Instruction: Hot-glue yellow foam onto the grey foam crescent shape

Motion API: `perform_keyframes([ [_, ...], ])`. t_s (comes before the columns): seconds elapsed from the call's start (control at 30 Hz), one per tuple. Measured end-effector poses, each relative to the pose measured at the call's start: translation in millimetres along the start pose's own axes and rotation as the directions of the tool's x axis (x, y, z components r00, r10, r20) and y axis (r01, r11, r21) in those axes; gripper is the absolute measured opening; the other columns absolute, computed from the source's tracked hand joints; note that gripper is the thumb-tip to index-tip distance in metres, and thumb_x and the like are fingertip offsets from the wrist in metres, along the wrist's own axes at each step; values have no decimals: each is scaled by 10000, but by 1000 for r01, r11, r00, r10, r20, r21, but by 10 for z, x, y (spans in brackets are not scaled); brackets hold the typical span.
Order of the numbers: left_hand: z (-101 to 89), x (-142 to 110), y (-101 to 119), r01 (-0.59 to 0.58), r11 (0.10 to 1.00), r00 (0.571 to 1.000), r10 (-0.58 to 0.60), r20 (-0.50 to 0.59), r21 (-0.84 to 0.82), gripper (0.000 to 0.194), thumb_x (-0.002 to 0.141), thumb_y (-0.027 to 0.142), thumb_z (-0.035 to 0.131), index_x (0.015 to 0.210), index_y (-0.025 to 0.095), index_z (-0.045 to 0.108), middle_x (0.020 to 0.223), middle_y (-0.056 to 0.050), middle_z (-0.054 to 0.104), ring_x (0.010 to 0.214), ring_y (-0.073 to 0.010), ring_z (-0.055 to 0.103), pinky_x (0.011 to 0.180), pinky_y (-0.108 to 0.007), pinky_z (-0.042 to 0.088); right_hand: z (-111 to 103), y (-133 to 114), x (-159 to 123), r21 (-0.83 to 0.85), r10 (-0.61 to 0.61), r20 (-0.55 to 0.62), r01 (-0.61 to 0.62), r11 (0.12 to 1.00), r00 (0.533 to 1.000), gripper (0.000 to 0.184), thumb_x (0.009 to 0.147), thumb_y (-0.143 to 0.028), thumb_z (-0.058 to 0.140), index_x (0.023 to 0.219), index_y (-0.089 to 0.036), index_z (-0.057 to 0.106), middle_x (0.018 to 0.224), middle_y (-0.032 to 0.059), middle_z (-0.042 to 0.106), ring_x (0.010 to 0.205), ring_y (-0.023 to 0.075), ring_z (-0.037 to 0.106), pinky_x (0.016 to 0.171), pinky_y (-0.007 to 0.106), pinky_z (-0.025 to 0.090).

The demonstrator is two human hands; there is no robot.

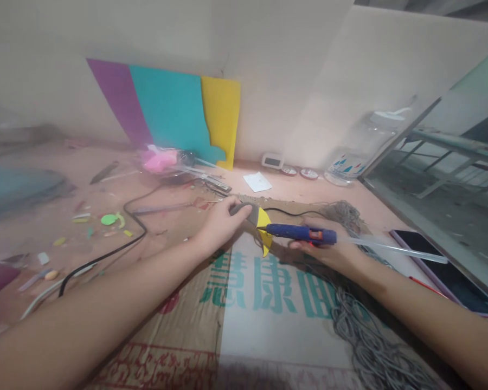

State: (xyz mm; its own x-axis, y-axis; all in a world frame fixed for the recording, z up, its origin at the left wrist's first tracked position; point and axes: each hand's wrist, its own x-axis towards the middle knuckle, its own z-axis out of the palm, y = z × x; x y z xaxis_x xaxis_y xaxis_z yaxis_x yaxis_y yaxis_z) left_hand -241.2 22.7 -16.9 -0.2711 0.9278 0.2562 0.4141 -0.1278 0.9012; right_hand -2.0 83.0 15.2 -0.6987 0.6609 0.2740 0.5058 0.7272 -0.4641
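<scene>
Near the middle of the head view, my left hand is closed on a small grey piece with a yellow part on its right side; its exact kind I cannot tell. My right hand grips a blue hot glue gun, its nozzle pointing left and at the yellow part. Whether the tip touches it or sits just in front is unclear. A long clear glue stick sticks out of the gun's back, and a small red light glows on its underside.
Printed cardboard lies under my hands. Grey yarn is heaped at right, beside a phone. A black cable crosses the left side among coloured scraps. Foam sheets lean on the wall; a clear bottle stands back right.
</scene>
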Motion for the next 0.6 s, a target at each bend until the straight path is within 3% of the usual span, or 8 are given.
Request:
perform_keyframes([
  [0.17,2,-4,6,4,1000,1000,-4,1,-4,272,813,400,560,662,189,478,565,47,488,567,-124,450,550,-223,317,-4,9,5,-31,17,-2,-17,999,1000,309,762,-505,649,667,-220,579,648,54,589,623,223,545,526,329,410],
  [0.6,2,2,22,-8,1000,1000,8,-7,15,270,813,390,561,653,187,482,557,49,482,558,-122,453,544,-224,323,-13,-42,13,-79,45,1,-45,996,999,303,730,-480,674,632,-205,590,626,52,608,601,210,560,512,305,382],
])
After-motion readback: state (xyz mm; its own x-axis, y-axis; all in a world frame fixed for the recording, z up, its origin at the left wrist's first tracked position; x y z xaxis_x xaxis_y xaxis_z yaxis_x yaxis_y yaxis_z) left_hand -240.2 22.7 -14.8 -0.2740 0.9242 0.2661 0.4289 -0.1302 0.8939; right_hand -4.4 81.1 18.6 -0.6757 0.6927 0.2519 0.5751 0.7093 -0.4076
